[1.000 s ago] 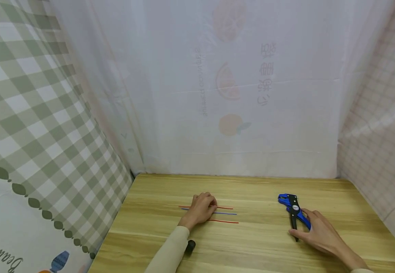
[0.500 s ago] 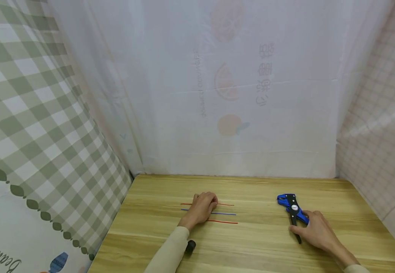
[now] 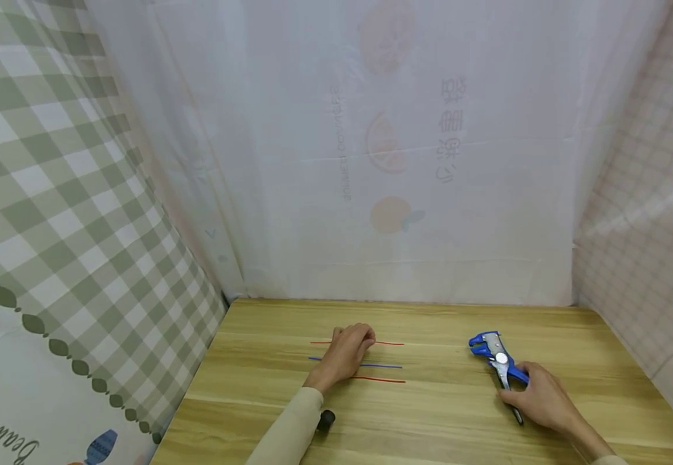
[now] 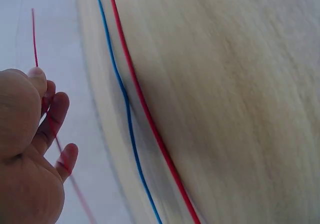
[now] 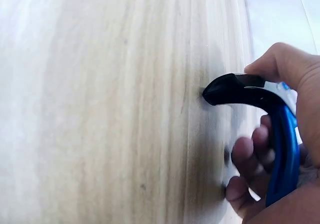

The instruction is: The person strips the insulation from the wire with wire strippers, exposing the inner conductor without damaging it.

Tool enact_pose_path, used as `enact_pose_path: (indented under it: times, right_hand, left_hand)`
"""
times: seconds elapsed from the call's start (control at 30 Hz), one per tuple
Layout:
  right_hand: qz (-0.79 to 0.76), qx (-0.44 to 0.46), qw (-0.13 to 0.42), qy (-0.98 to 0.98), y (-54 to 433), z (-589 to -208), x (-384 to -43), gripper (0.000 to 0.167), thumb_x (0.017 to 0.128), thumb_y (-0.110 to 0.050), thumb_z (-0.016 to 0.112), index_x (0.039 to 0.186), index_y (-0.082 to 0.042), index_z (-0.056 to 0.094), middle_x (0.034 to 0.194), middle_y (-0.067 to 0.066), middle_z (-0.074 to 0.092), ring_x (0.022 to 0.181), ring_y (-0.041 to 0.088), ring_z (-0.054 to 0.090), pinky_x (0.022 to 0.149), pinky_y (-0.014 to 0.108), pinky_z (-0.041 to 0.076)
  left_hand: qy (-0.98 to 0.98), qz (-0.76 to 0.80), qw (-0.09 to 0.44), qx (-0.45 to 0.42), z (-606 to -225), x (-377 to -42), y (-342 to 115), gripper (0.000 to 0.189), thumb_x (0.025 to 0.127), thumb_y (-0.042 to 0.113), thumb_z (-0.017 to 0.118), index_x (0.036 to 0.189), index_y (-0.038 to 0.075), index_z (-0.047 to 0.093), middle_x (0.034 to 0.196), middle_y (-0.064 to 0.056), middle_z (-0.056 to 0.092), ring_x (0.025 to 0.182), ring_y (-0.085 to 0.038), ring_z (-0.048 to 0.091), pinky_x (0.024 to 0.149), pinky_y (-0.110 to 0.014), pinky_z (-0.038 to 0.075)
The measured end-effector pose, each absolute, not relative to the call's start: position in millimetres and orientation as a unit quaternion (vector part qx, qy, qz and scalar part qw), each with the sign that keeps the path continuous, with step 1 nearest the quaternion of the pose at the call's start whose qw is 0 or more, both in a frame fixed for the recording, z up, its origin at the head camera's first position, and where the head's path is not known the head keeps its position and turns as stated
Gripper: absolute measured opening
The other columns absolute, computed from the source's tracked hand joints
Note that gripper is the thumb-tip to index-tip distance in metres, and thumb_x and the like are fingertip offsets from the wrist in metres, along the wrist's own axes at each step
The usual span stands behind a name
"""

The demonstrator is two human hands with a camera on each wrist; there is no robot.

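Note:
My left hand pinches a thin red wire between thumb and fingers. In the left wrist view this red wire runs through the hand, apart from the other two. A blue wire and a second red wire lie on the table below that hand, nearly parallel, their middles partly hidden by it in the head view. Over on the right, my right hand grips the handles of a blue and black wire stripper. In the right wrist view, fingers wrap its blue handle, and the black handle end points at the table.
The wooden table reaches back to a pale printed curtain. A green checked cloth hangs at the left, a faintly gridded one at the right. A small black cylinder is beside the left sleeve.
The pinched red wire has moved slightly farther back, away from the blue wire. The wire stripper has tilted in the right hand and its face now catches light.

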State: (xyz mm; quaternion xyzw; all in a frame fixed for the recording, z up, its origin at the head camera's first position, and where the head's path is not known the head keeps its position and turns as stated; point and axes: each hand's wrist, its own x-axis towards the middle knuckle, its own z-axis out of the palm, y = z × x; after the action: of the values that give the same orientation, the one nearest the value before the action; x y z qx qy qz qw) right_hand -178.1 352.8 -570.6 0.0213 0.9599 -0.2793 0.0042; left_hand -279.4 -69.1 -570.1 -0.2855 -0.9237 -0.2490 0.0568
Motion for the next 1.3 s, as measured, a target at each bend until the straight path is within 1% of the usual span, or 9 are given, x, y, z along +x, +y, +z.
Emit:
enact_pose_path:
  times: [0.07, 0.2, 0.33, 0.43, 0.7, 0.9, 1.0, 1.13, 1.3]
  right_hand:
    - [-0.294, 0.027, 0.006, 0.955, 351.6, -570.5, -175.8, 0.068, 0.087, -0.033, 0.094, 0.129, 0.012, 0.064, 0.106, 0.017, 0.073, 0.092, 0.026, 0.065, 0.075, 0.035, 0.052]
    - [-0.32, 0.032, -0.008, 0.947, 348.6, -569.7, -171.6, 0.05, 0.087, -0.029, 0.093, 0.118, -0.001, 0.065, 0.092, 0.002, 0.066, 0.078, 0.009, 0.055, 0.066, 0.026, 0.041]
    - [-0.328, 0.029, -0.029, 0.944, 347.9, -569.3, -168.9, 0.044, 0.085, -0.026, 0.094, 0.112, -0.005, 0.066, 0.089, 0.0, 0.069, 0.075, 0.002, 0.055, 0.068, 0.024, 0.042]
    - [-0.34, 0.032, -0.024, 0.939, 347.6, -567.0, -167.5, 0.043, 0.086, -0.024, 0.093, 0.114, -0.004, 0.066, 0.09, 0.001, 0.071, 0.077, 0.002, 0.057, 0.069, 0.023, 0.045]
    - [-0.37, 0.031, -0.022, 0.928, 340.5, -557.7, -162.6, 0.038, 0.085, -0.016, 0.091, 0.114, -0.002, 0.071, 0.092, 0.004, 0.075, 0.078, 0.0, 0.061, 0.07, 0.022, 0.051]
    - [-0.415, 0.019, 0.007, 0.91, 329.6, -548.2, -157.9, 0.047, 0.091, -0.016, 0.091, 0.128, 0.004, 0.072, 0.088, 0.001, 0.082, 0.078, 0.002, 0.072, 0.072, 0.022, 0.054]
    - [-0.453, 0.008, 0.033, 0.891, 324.8, -544.1, -156.1, 0.056, 0.096, -0.015, 0.088, 0.14, 0.011, 0.066, 0.087, 0.002, 0.086, 0.08, 0.007, 0.08, 0.073, 0.022, 0.059]
    - [-0.493, -0.012, 0.059, 0.868, 319.9, -538.8, -155.7, 0.068, 0.1, -0.015, 0.086, 0.152, 0.017, 0.055, 0.093, 0.008, 0.087, 0.084, 0.013, 0.084, 0.076, 0.026, 0.064]
    - [-0.532, -0.051, 0.087, 0.841, 312.6, -532.0, -154.4, 0.066, 0.105, -0.016, 0.081, 0.153, 0.018, 0.053, 0.105, 0.014, 0.088, 0.091, 0.018, 0.086, 0.08, 0.027, 0.067]
  left_hand:
    - [-0.921, -0.254, 0.059, -0.291, -567.3, -278.6, -68.7, 0.012, 0.119, 0.026, 0.057, 0.114, 0.021, 0.067, 0.106, 0.005, 0.071, 0.091, -0.007, 0.056, 0.098, -0.038, 0.041]
    - [-0.915, -0.262, 0.066, -0.3, -562.2, -276.6, -68.9, 0.011, 0.118, 0.023, 0.058, 0.113, 0.019, 0.067, 0.105, 0.005, 0.069, 0.089, -0.007, 0.053, 0.094, -0.035, 0.045]
    - [-0.91, -0.273, 0.065, -0.305, -557.9, -274.8, -68.9, 0.01, 0.118, 0.021, 0.059, 0.114, 0.017, 0.068, 0.107, 0.003, 0.07, 0.092, -0.007, 0.056, 0.096, -0.035, 0.054]
    - [-0.907, -0.284, 0.06, -0.306, -554.3, -273.0, -69.3, 0.011, 0.118, 0.021, 0.058, 0.116, 0.016, 0.068, 0.108, 0.002, 0.071, 0.094, -0.007, 0.057, 0.097, -0.033, 0.056]
    - [-0.892, -0.325, 0.057, -0.309, -540.6, -264.5, -72.2, 0.011, 0.117, 0.014, 0.059, 0.12, 0.012, 0.07, 0.113, -0.002, 0.071, 0.097, -0.007, 0.057, 0.086, -0.021, 0.053]
    - [-0.876, -0.356, 0.07, -0.319, -528.1, -251.0, -73.0, 0.01, 0.116, 0.01, 0.062, 0.122, 0.011, 0.071, 0.112, -0.003, 0.068, 0.097, -0.008, 0.057, 0.084, -0.019, 0.053]
    - [-0.871, -0.36, 0.091, -0.322, -523.9, -243.9, -73.0, 0.007, 0.115, 0.009, 0.065, 0.119, 0.009, 0.071, 0.113, -0.004, 0.067, 0.099, -0.01, 0.06, 0.084, -0.019, 0.055]
    - [-0.868, -0.367, 0.118, -0.313, -520.0, -235.8, -73.7, 0.004, 0.112, 0.007, 0.069, 0.112, 0.011, 0.071, 0.111, -0.004, 0.068, 0.098, -0.011, 0.062, 0.082, -0.019, 0.056]
    - [-0.865, -0.369, 0.144, -0.308, -517.6, -227.3, -76.4, 0.005, 0.11, 0.006, 0.073, 0.109, 0.011, 0.072, 0.106, -0.004, 0.069, 0.095, -0.011, 0.063, 0.082, -0.021, 0.058]
